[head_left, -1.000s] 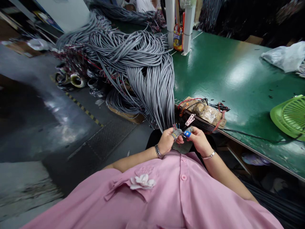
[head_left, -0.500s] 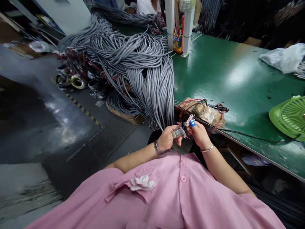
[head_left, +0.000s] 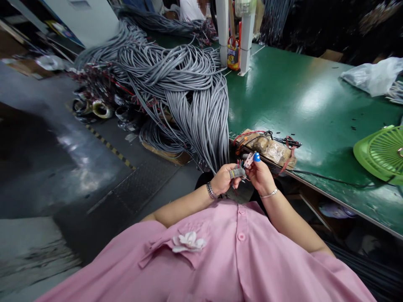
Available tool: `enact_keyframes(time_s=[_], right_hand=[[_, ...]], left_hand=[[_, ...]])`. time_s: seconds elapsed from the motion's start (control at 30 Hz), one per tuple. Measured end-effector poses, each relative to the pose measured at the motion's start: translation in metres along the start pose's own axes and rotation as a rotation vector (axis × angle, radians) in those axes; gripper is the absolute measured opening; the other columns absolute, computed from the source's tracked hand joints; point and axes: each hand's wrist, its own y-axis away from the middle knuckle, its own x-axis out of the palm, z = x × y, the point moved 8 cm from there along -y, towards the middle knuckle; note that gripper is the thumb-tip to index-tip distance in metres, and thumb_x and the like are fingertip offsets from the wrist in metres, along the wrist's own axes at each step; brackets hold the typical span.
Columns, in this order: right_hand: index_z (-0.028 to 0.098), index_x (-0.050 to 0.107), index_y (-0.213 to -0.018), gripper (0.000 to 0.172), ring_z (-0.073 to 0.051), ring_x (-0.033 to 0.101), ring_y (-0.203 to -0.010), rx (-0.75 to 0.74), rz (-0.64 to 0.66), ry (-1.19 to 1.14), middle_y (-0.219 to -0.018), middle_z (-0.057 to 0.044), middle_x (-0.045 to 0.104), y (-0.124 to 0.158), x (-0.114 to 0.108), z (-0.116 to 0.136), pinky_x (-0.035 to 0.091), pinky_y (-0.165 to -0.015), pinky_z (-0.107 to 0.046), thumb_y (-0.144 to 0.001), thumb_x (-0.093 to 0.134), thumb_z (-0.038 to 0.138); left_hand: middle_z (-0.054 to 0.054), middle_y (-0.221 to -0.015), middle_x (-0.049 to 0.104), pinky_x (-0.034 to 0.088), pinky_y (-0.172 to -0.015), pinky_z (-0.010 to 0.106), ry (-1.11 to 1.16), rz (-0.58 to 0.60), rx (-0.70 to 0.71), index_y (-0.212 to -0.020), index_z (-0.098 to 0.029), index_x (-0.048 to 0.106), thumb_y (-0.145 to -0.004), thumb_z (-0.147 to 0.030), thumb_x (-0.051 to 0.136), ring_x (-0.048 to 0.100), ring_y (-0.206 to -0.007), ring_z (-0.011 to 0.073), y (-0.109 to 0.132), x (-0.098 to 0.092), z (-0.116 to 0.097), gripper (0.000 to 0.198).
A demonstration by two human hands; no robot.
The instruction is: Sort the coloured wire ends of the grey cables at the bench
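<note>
My left hand (head_left: pixel 222 180) is closed at the table's near edge, pinching a bunch of thin coloured wires (head_left: pixel 240 163). A grey knitted-looking cover (head_left: pixel 238 173) with a yellow band seems to sit on its thumb. Close beside it, my right hand (head_left: pixel 262 176) is closed on a small pale pink clip-like piece (head_left: pixel 249 160) with holes, held against the wires. A blue cover (head_left: pixel 257 157) caps my right thumb. The right fingertips and the wires' lower ends are partly hidden.
A large heap of grey cables (head_left: pixel 201 109) hangs over the table's left side. Just beyond my hands lies a taped block (head_left: pixel 270 147) with cords. A green fan (head_left: pixel 382 149) stands right on the green table (head_left: pixel 283 96). A white post (head_left: pixel 247 42) rises behind; a person (head_left: pixel 190 10) sits farther back.
My right thumb has tilted upward and the pink piece has shifted slightly left and down, nearer the wires. My left hand has moved a little to the right.
</note>
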Motion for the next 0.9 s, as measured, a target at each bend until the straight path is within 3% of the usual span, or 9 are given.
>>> enact_keyframes(time_s=[0.17,0.4,0.53,0.67,0.9], right_hand=[[0.020,0.065,-0.076,0.041,-0.009,0.044,-0.054,0.021,0.011,-0.037,-0.063,0.002,0.054,0.001,-0.001,-0.004,0.040,-0.049,-0.022,-0.070,0.076,0.059],[0.021,0.065,-0.084,0.057,-0.010,0.049,-0.058,0.147,0.094,-0.054,-0.076,-0.001,0.063,0.007,0.000,-0.007,0.045,-0.052,-0.023,-0.071,0.060,0.077],[0.021,0.066,-0.085,0.049,-0.010,0.051,-0.060,0.161,0.117,-0.048,-0.079,-0.001,0.064,0.009,0.005,-0.001,0.046,-0.055,-0.022,-0.073,0.066,0.068],[0.020,0.068,-0.087,0.028,-0.008,0.049,-0.060,0.082,0.110,-0.018,-0.074,0.002,0.061,0.009,0.008,0.005,0.044,-0.055,-0.021,-0.076,0.075,0.044],[0.019,0.067,-0.077,0.047,-0.010,0.051,-0.058,-0.132,-0.038,0.098,-0.067,0.000,0.061,0.003,-0.015,0.007,0.044,-0.053,-0.023,-0.079,0.063,0.065]], left_hand=[[-0.002,-0.044,0.052,0.035,-0.035,0.019,0.000,-0.008,0.017,-0.070,-0.012,0.062,-0.071,-0.046,0.072,0.044,-0.033,0.0072,0.000,-0.001,0.000,0.036],[-0.001,-0.046,0.056,0.039,-0.038,0.020,-0.004,-0.028,0.069,-0.071,-0.012,0.064,-0.076,-0.045,0.070,0.048,-0.036,0.0082,0.017,0.000,-0.002,0.035],[0.000,-0.052,0.060,0.043,-0.043,0.021,-0.062,-0.132,0.146,-0.074,-0.012,0.063,-0.079,-0.044,0.071,0.053,-0.041,0.0093,0.030,-0.002,-0.008,0.033],[-0.002,-0.052,0.059,0.045,-0.044,0.021,-0.111,-0.246,0.205,-0.074,-0.014,0.061,-0.079,-0.048,0.070,0.054,-0.043,0.0098,0.036,-0.006,-0.017,0.036],[0.000,-0.052,0.060,0.045,-0.049,0.020,-0.377,-0.287,0.361,-0.068,-0.014,0.061,-0.084,-0.045,0.065,0.055,-0.047,0.0091,0.034,0.000,-0.042,0.035]])
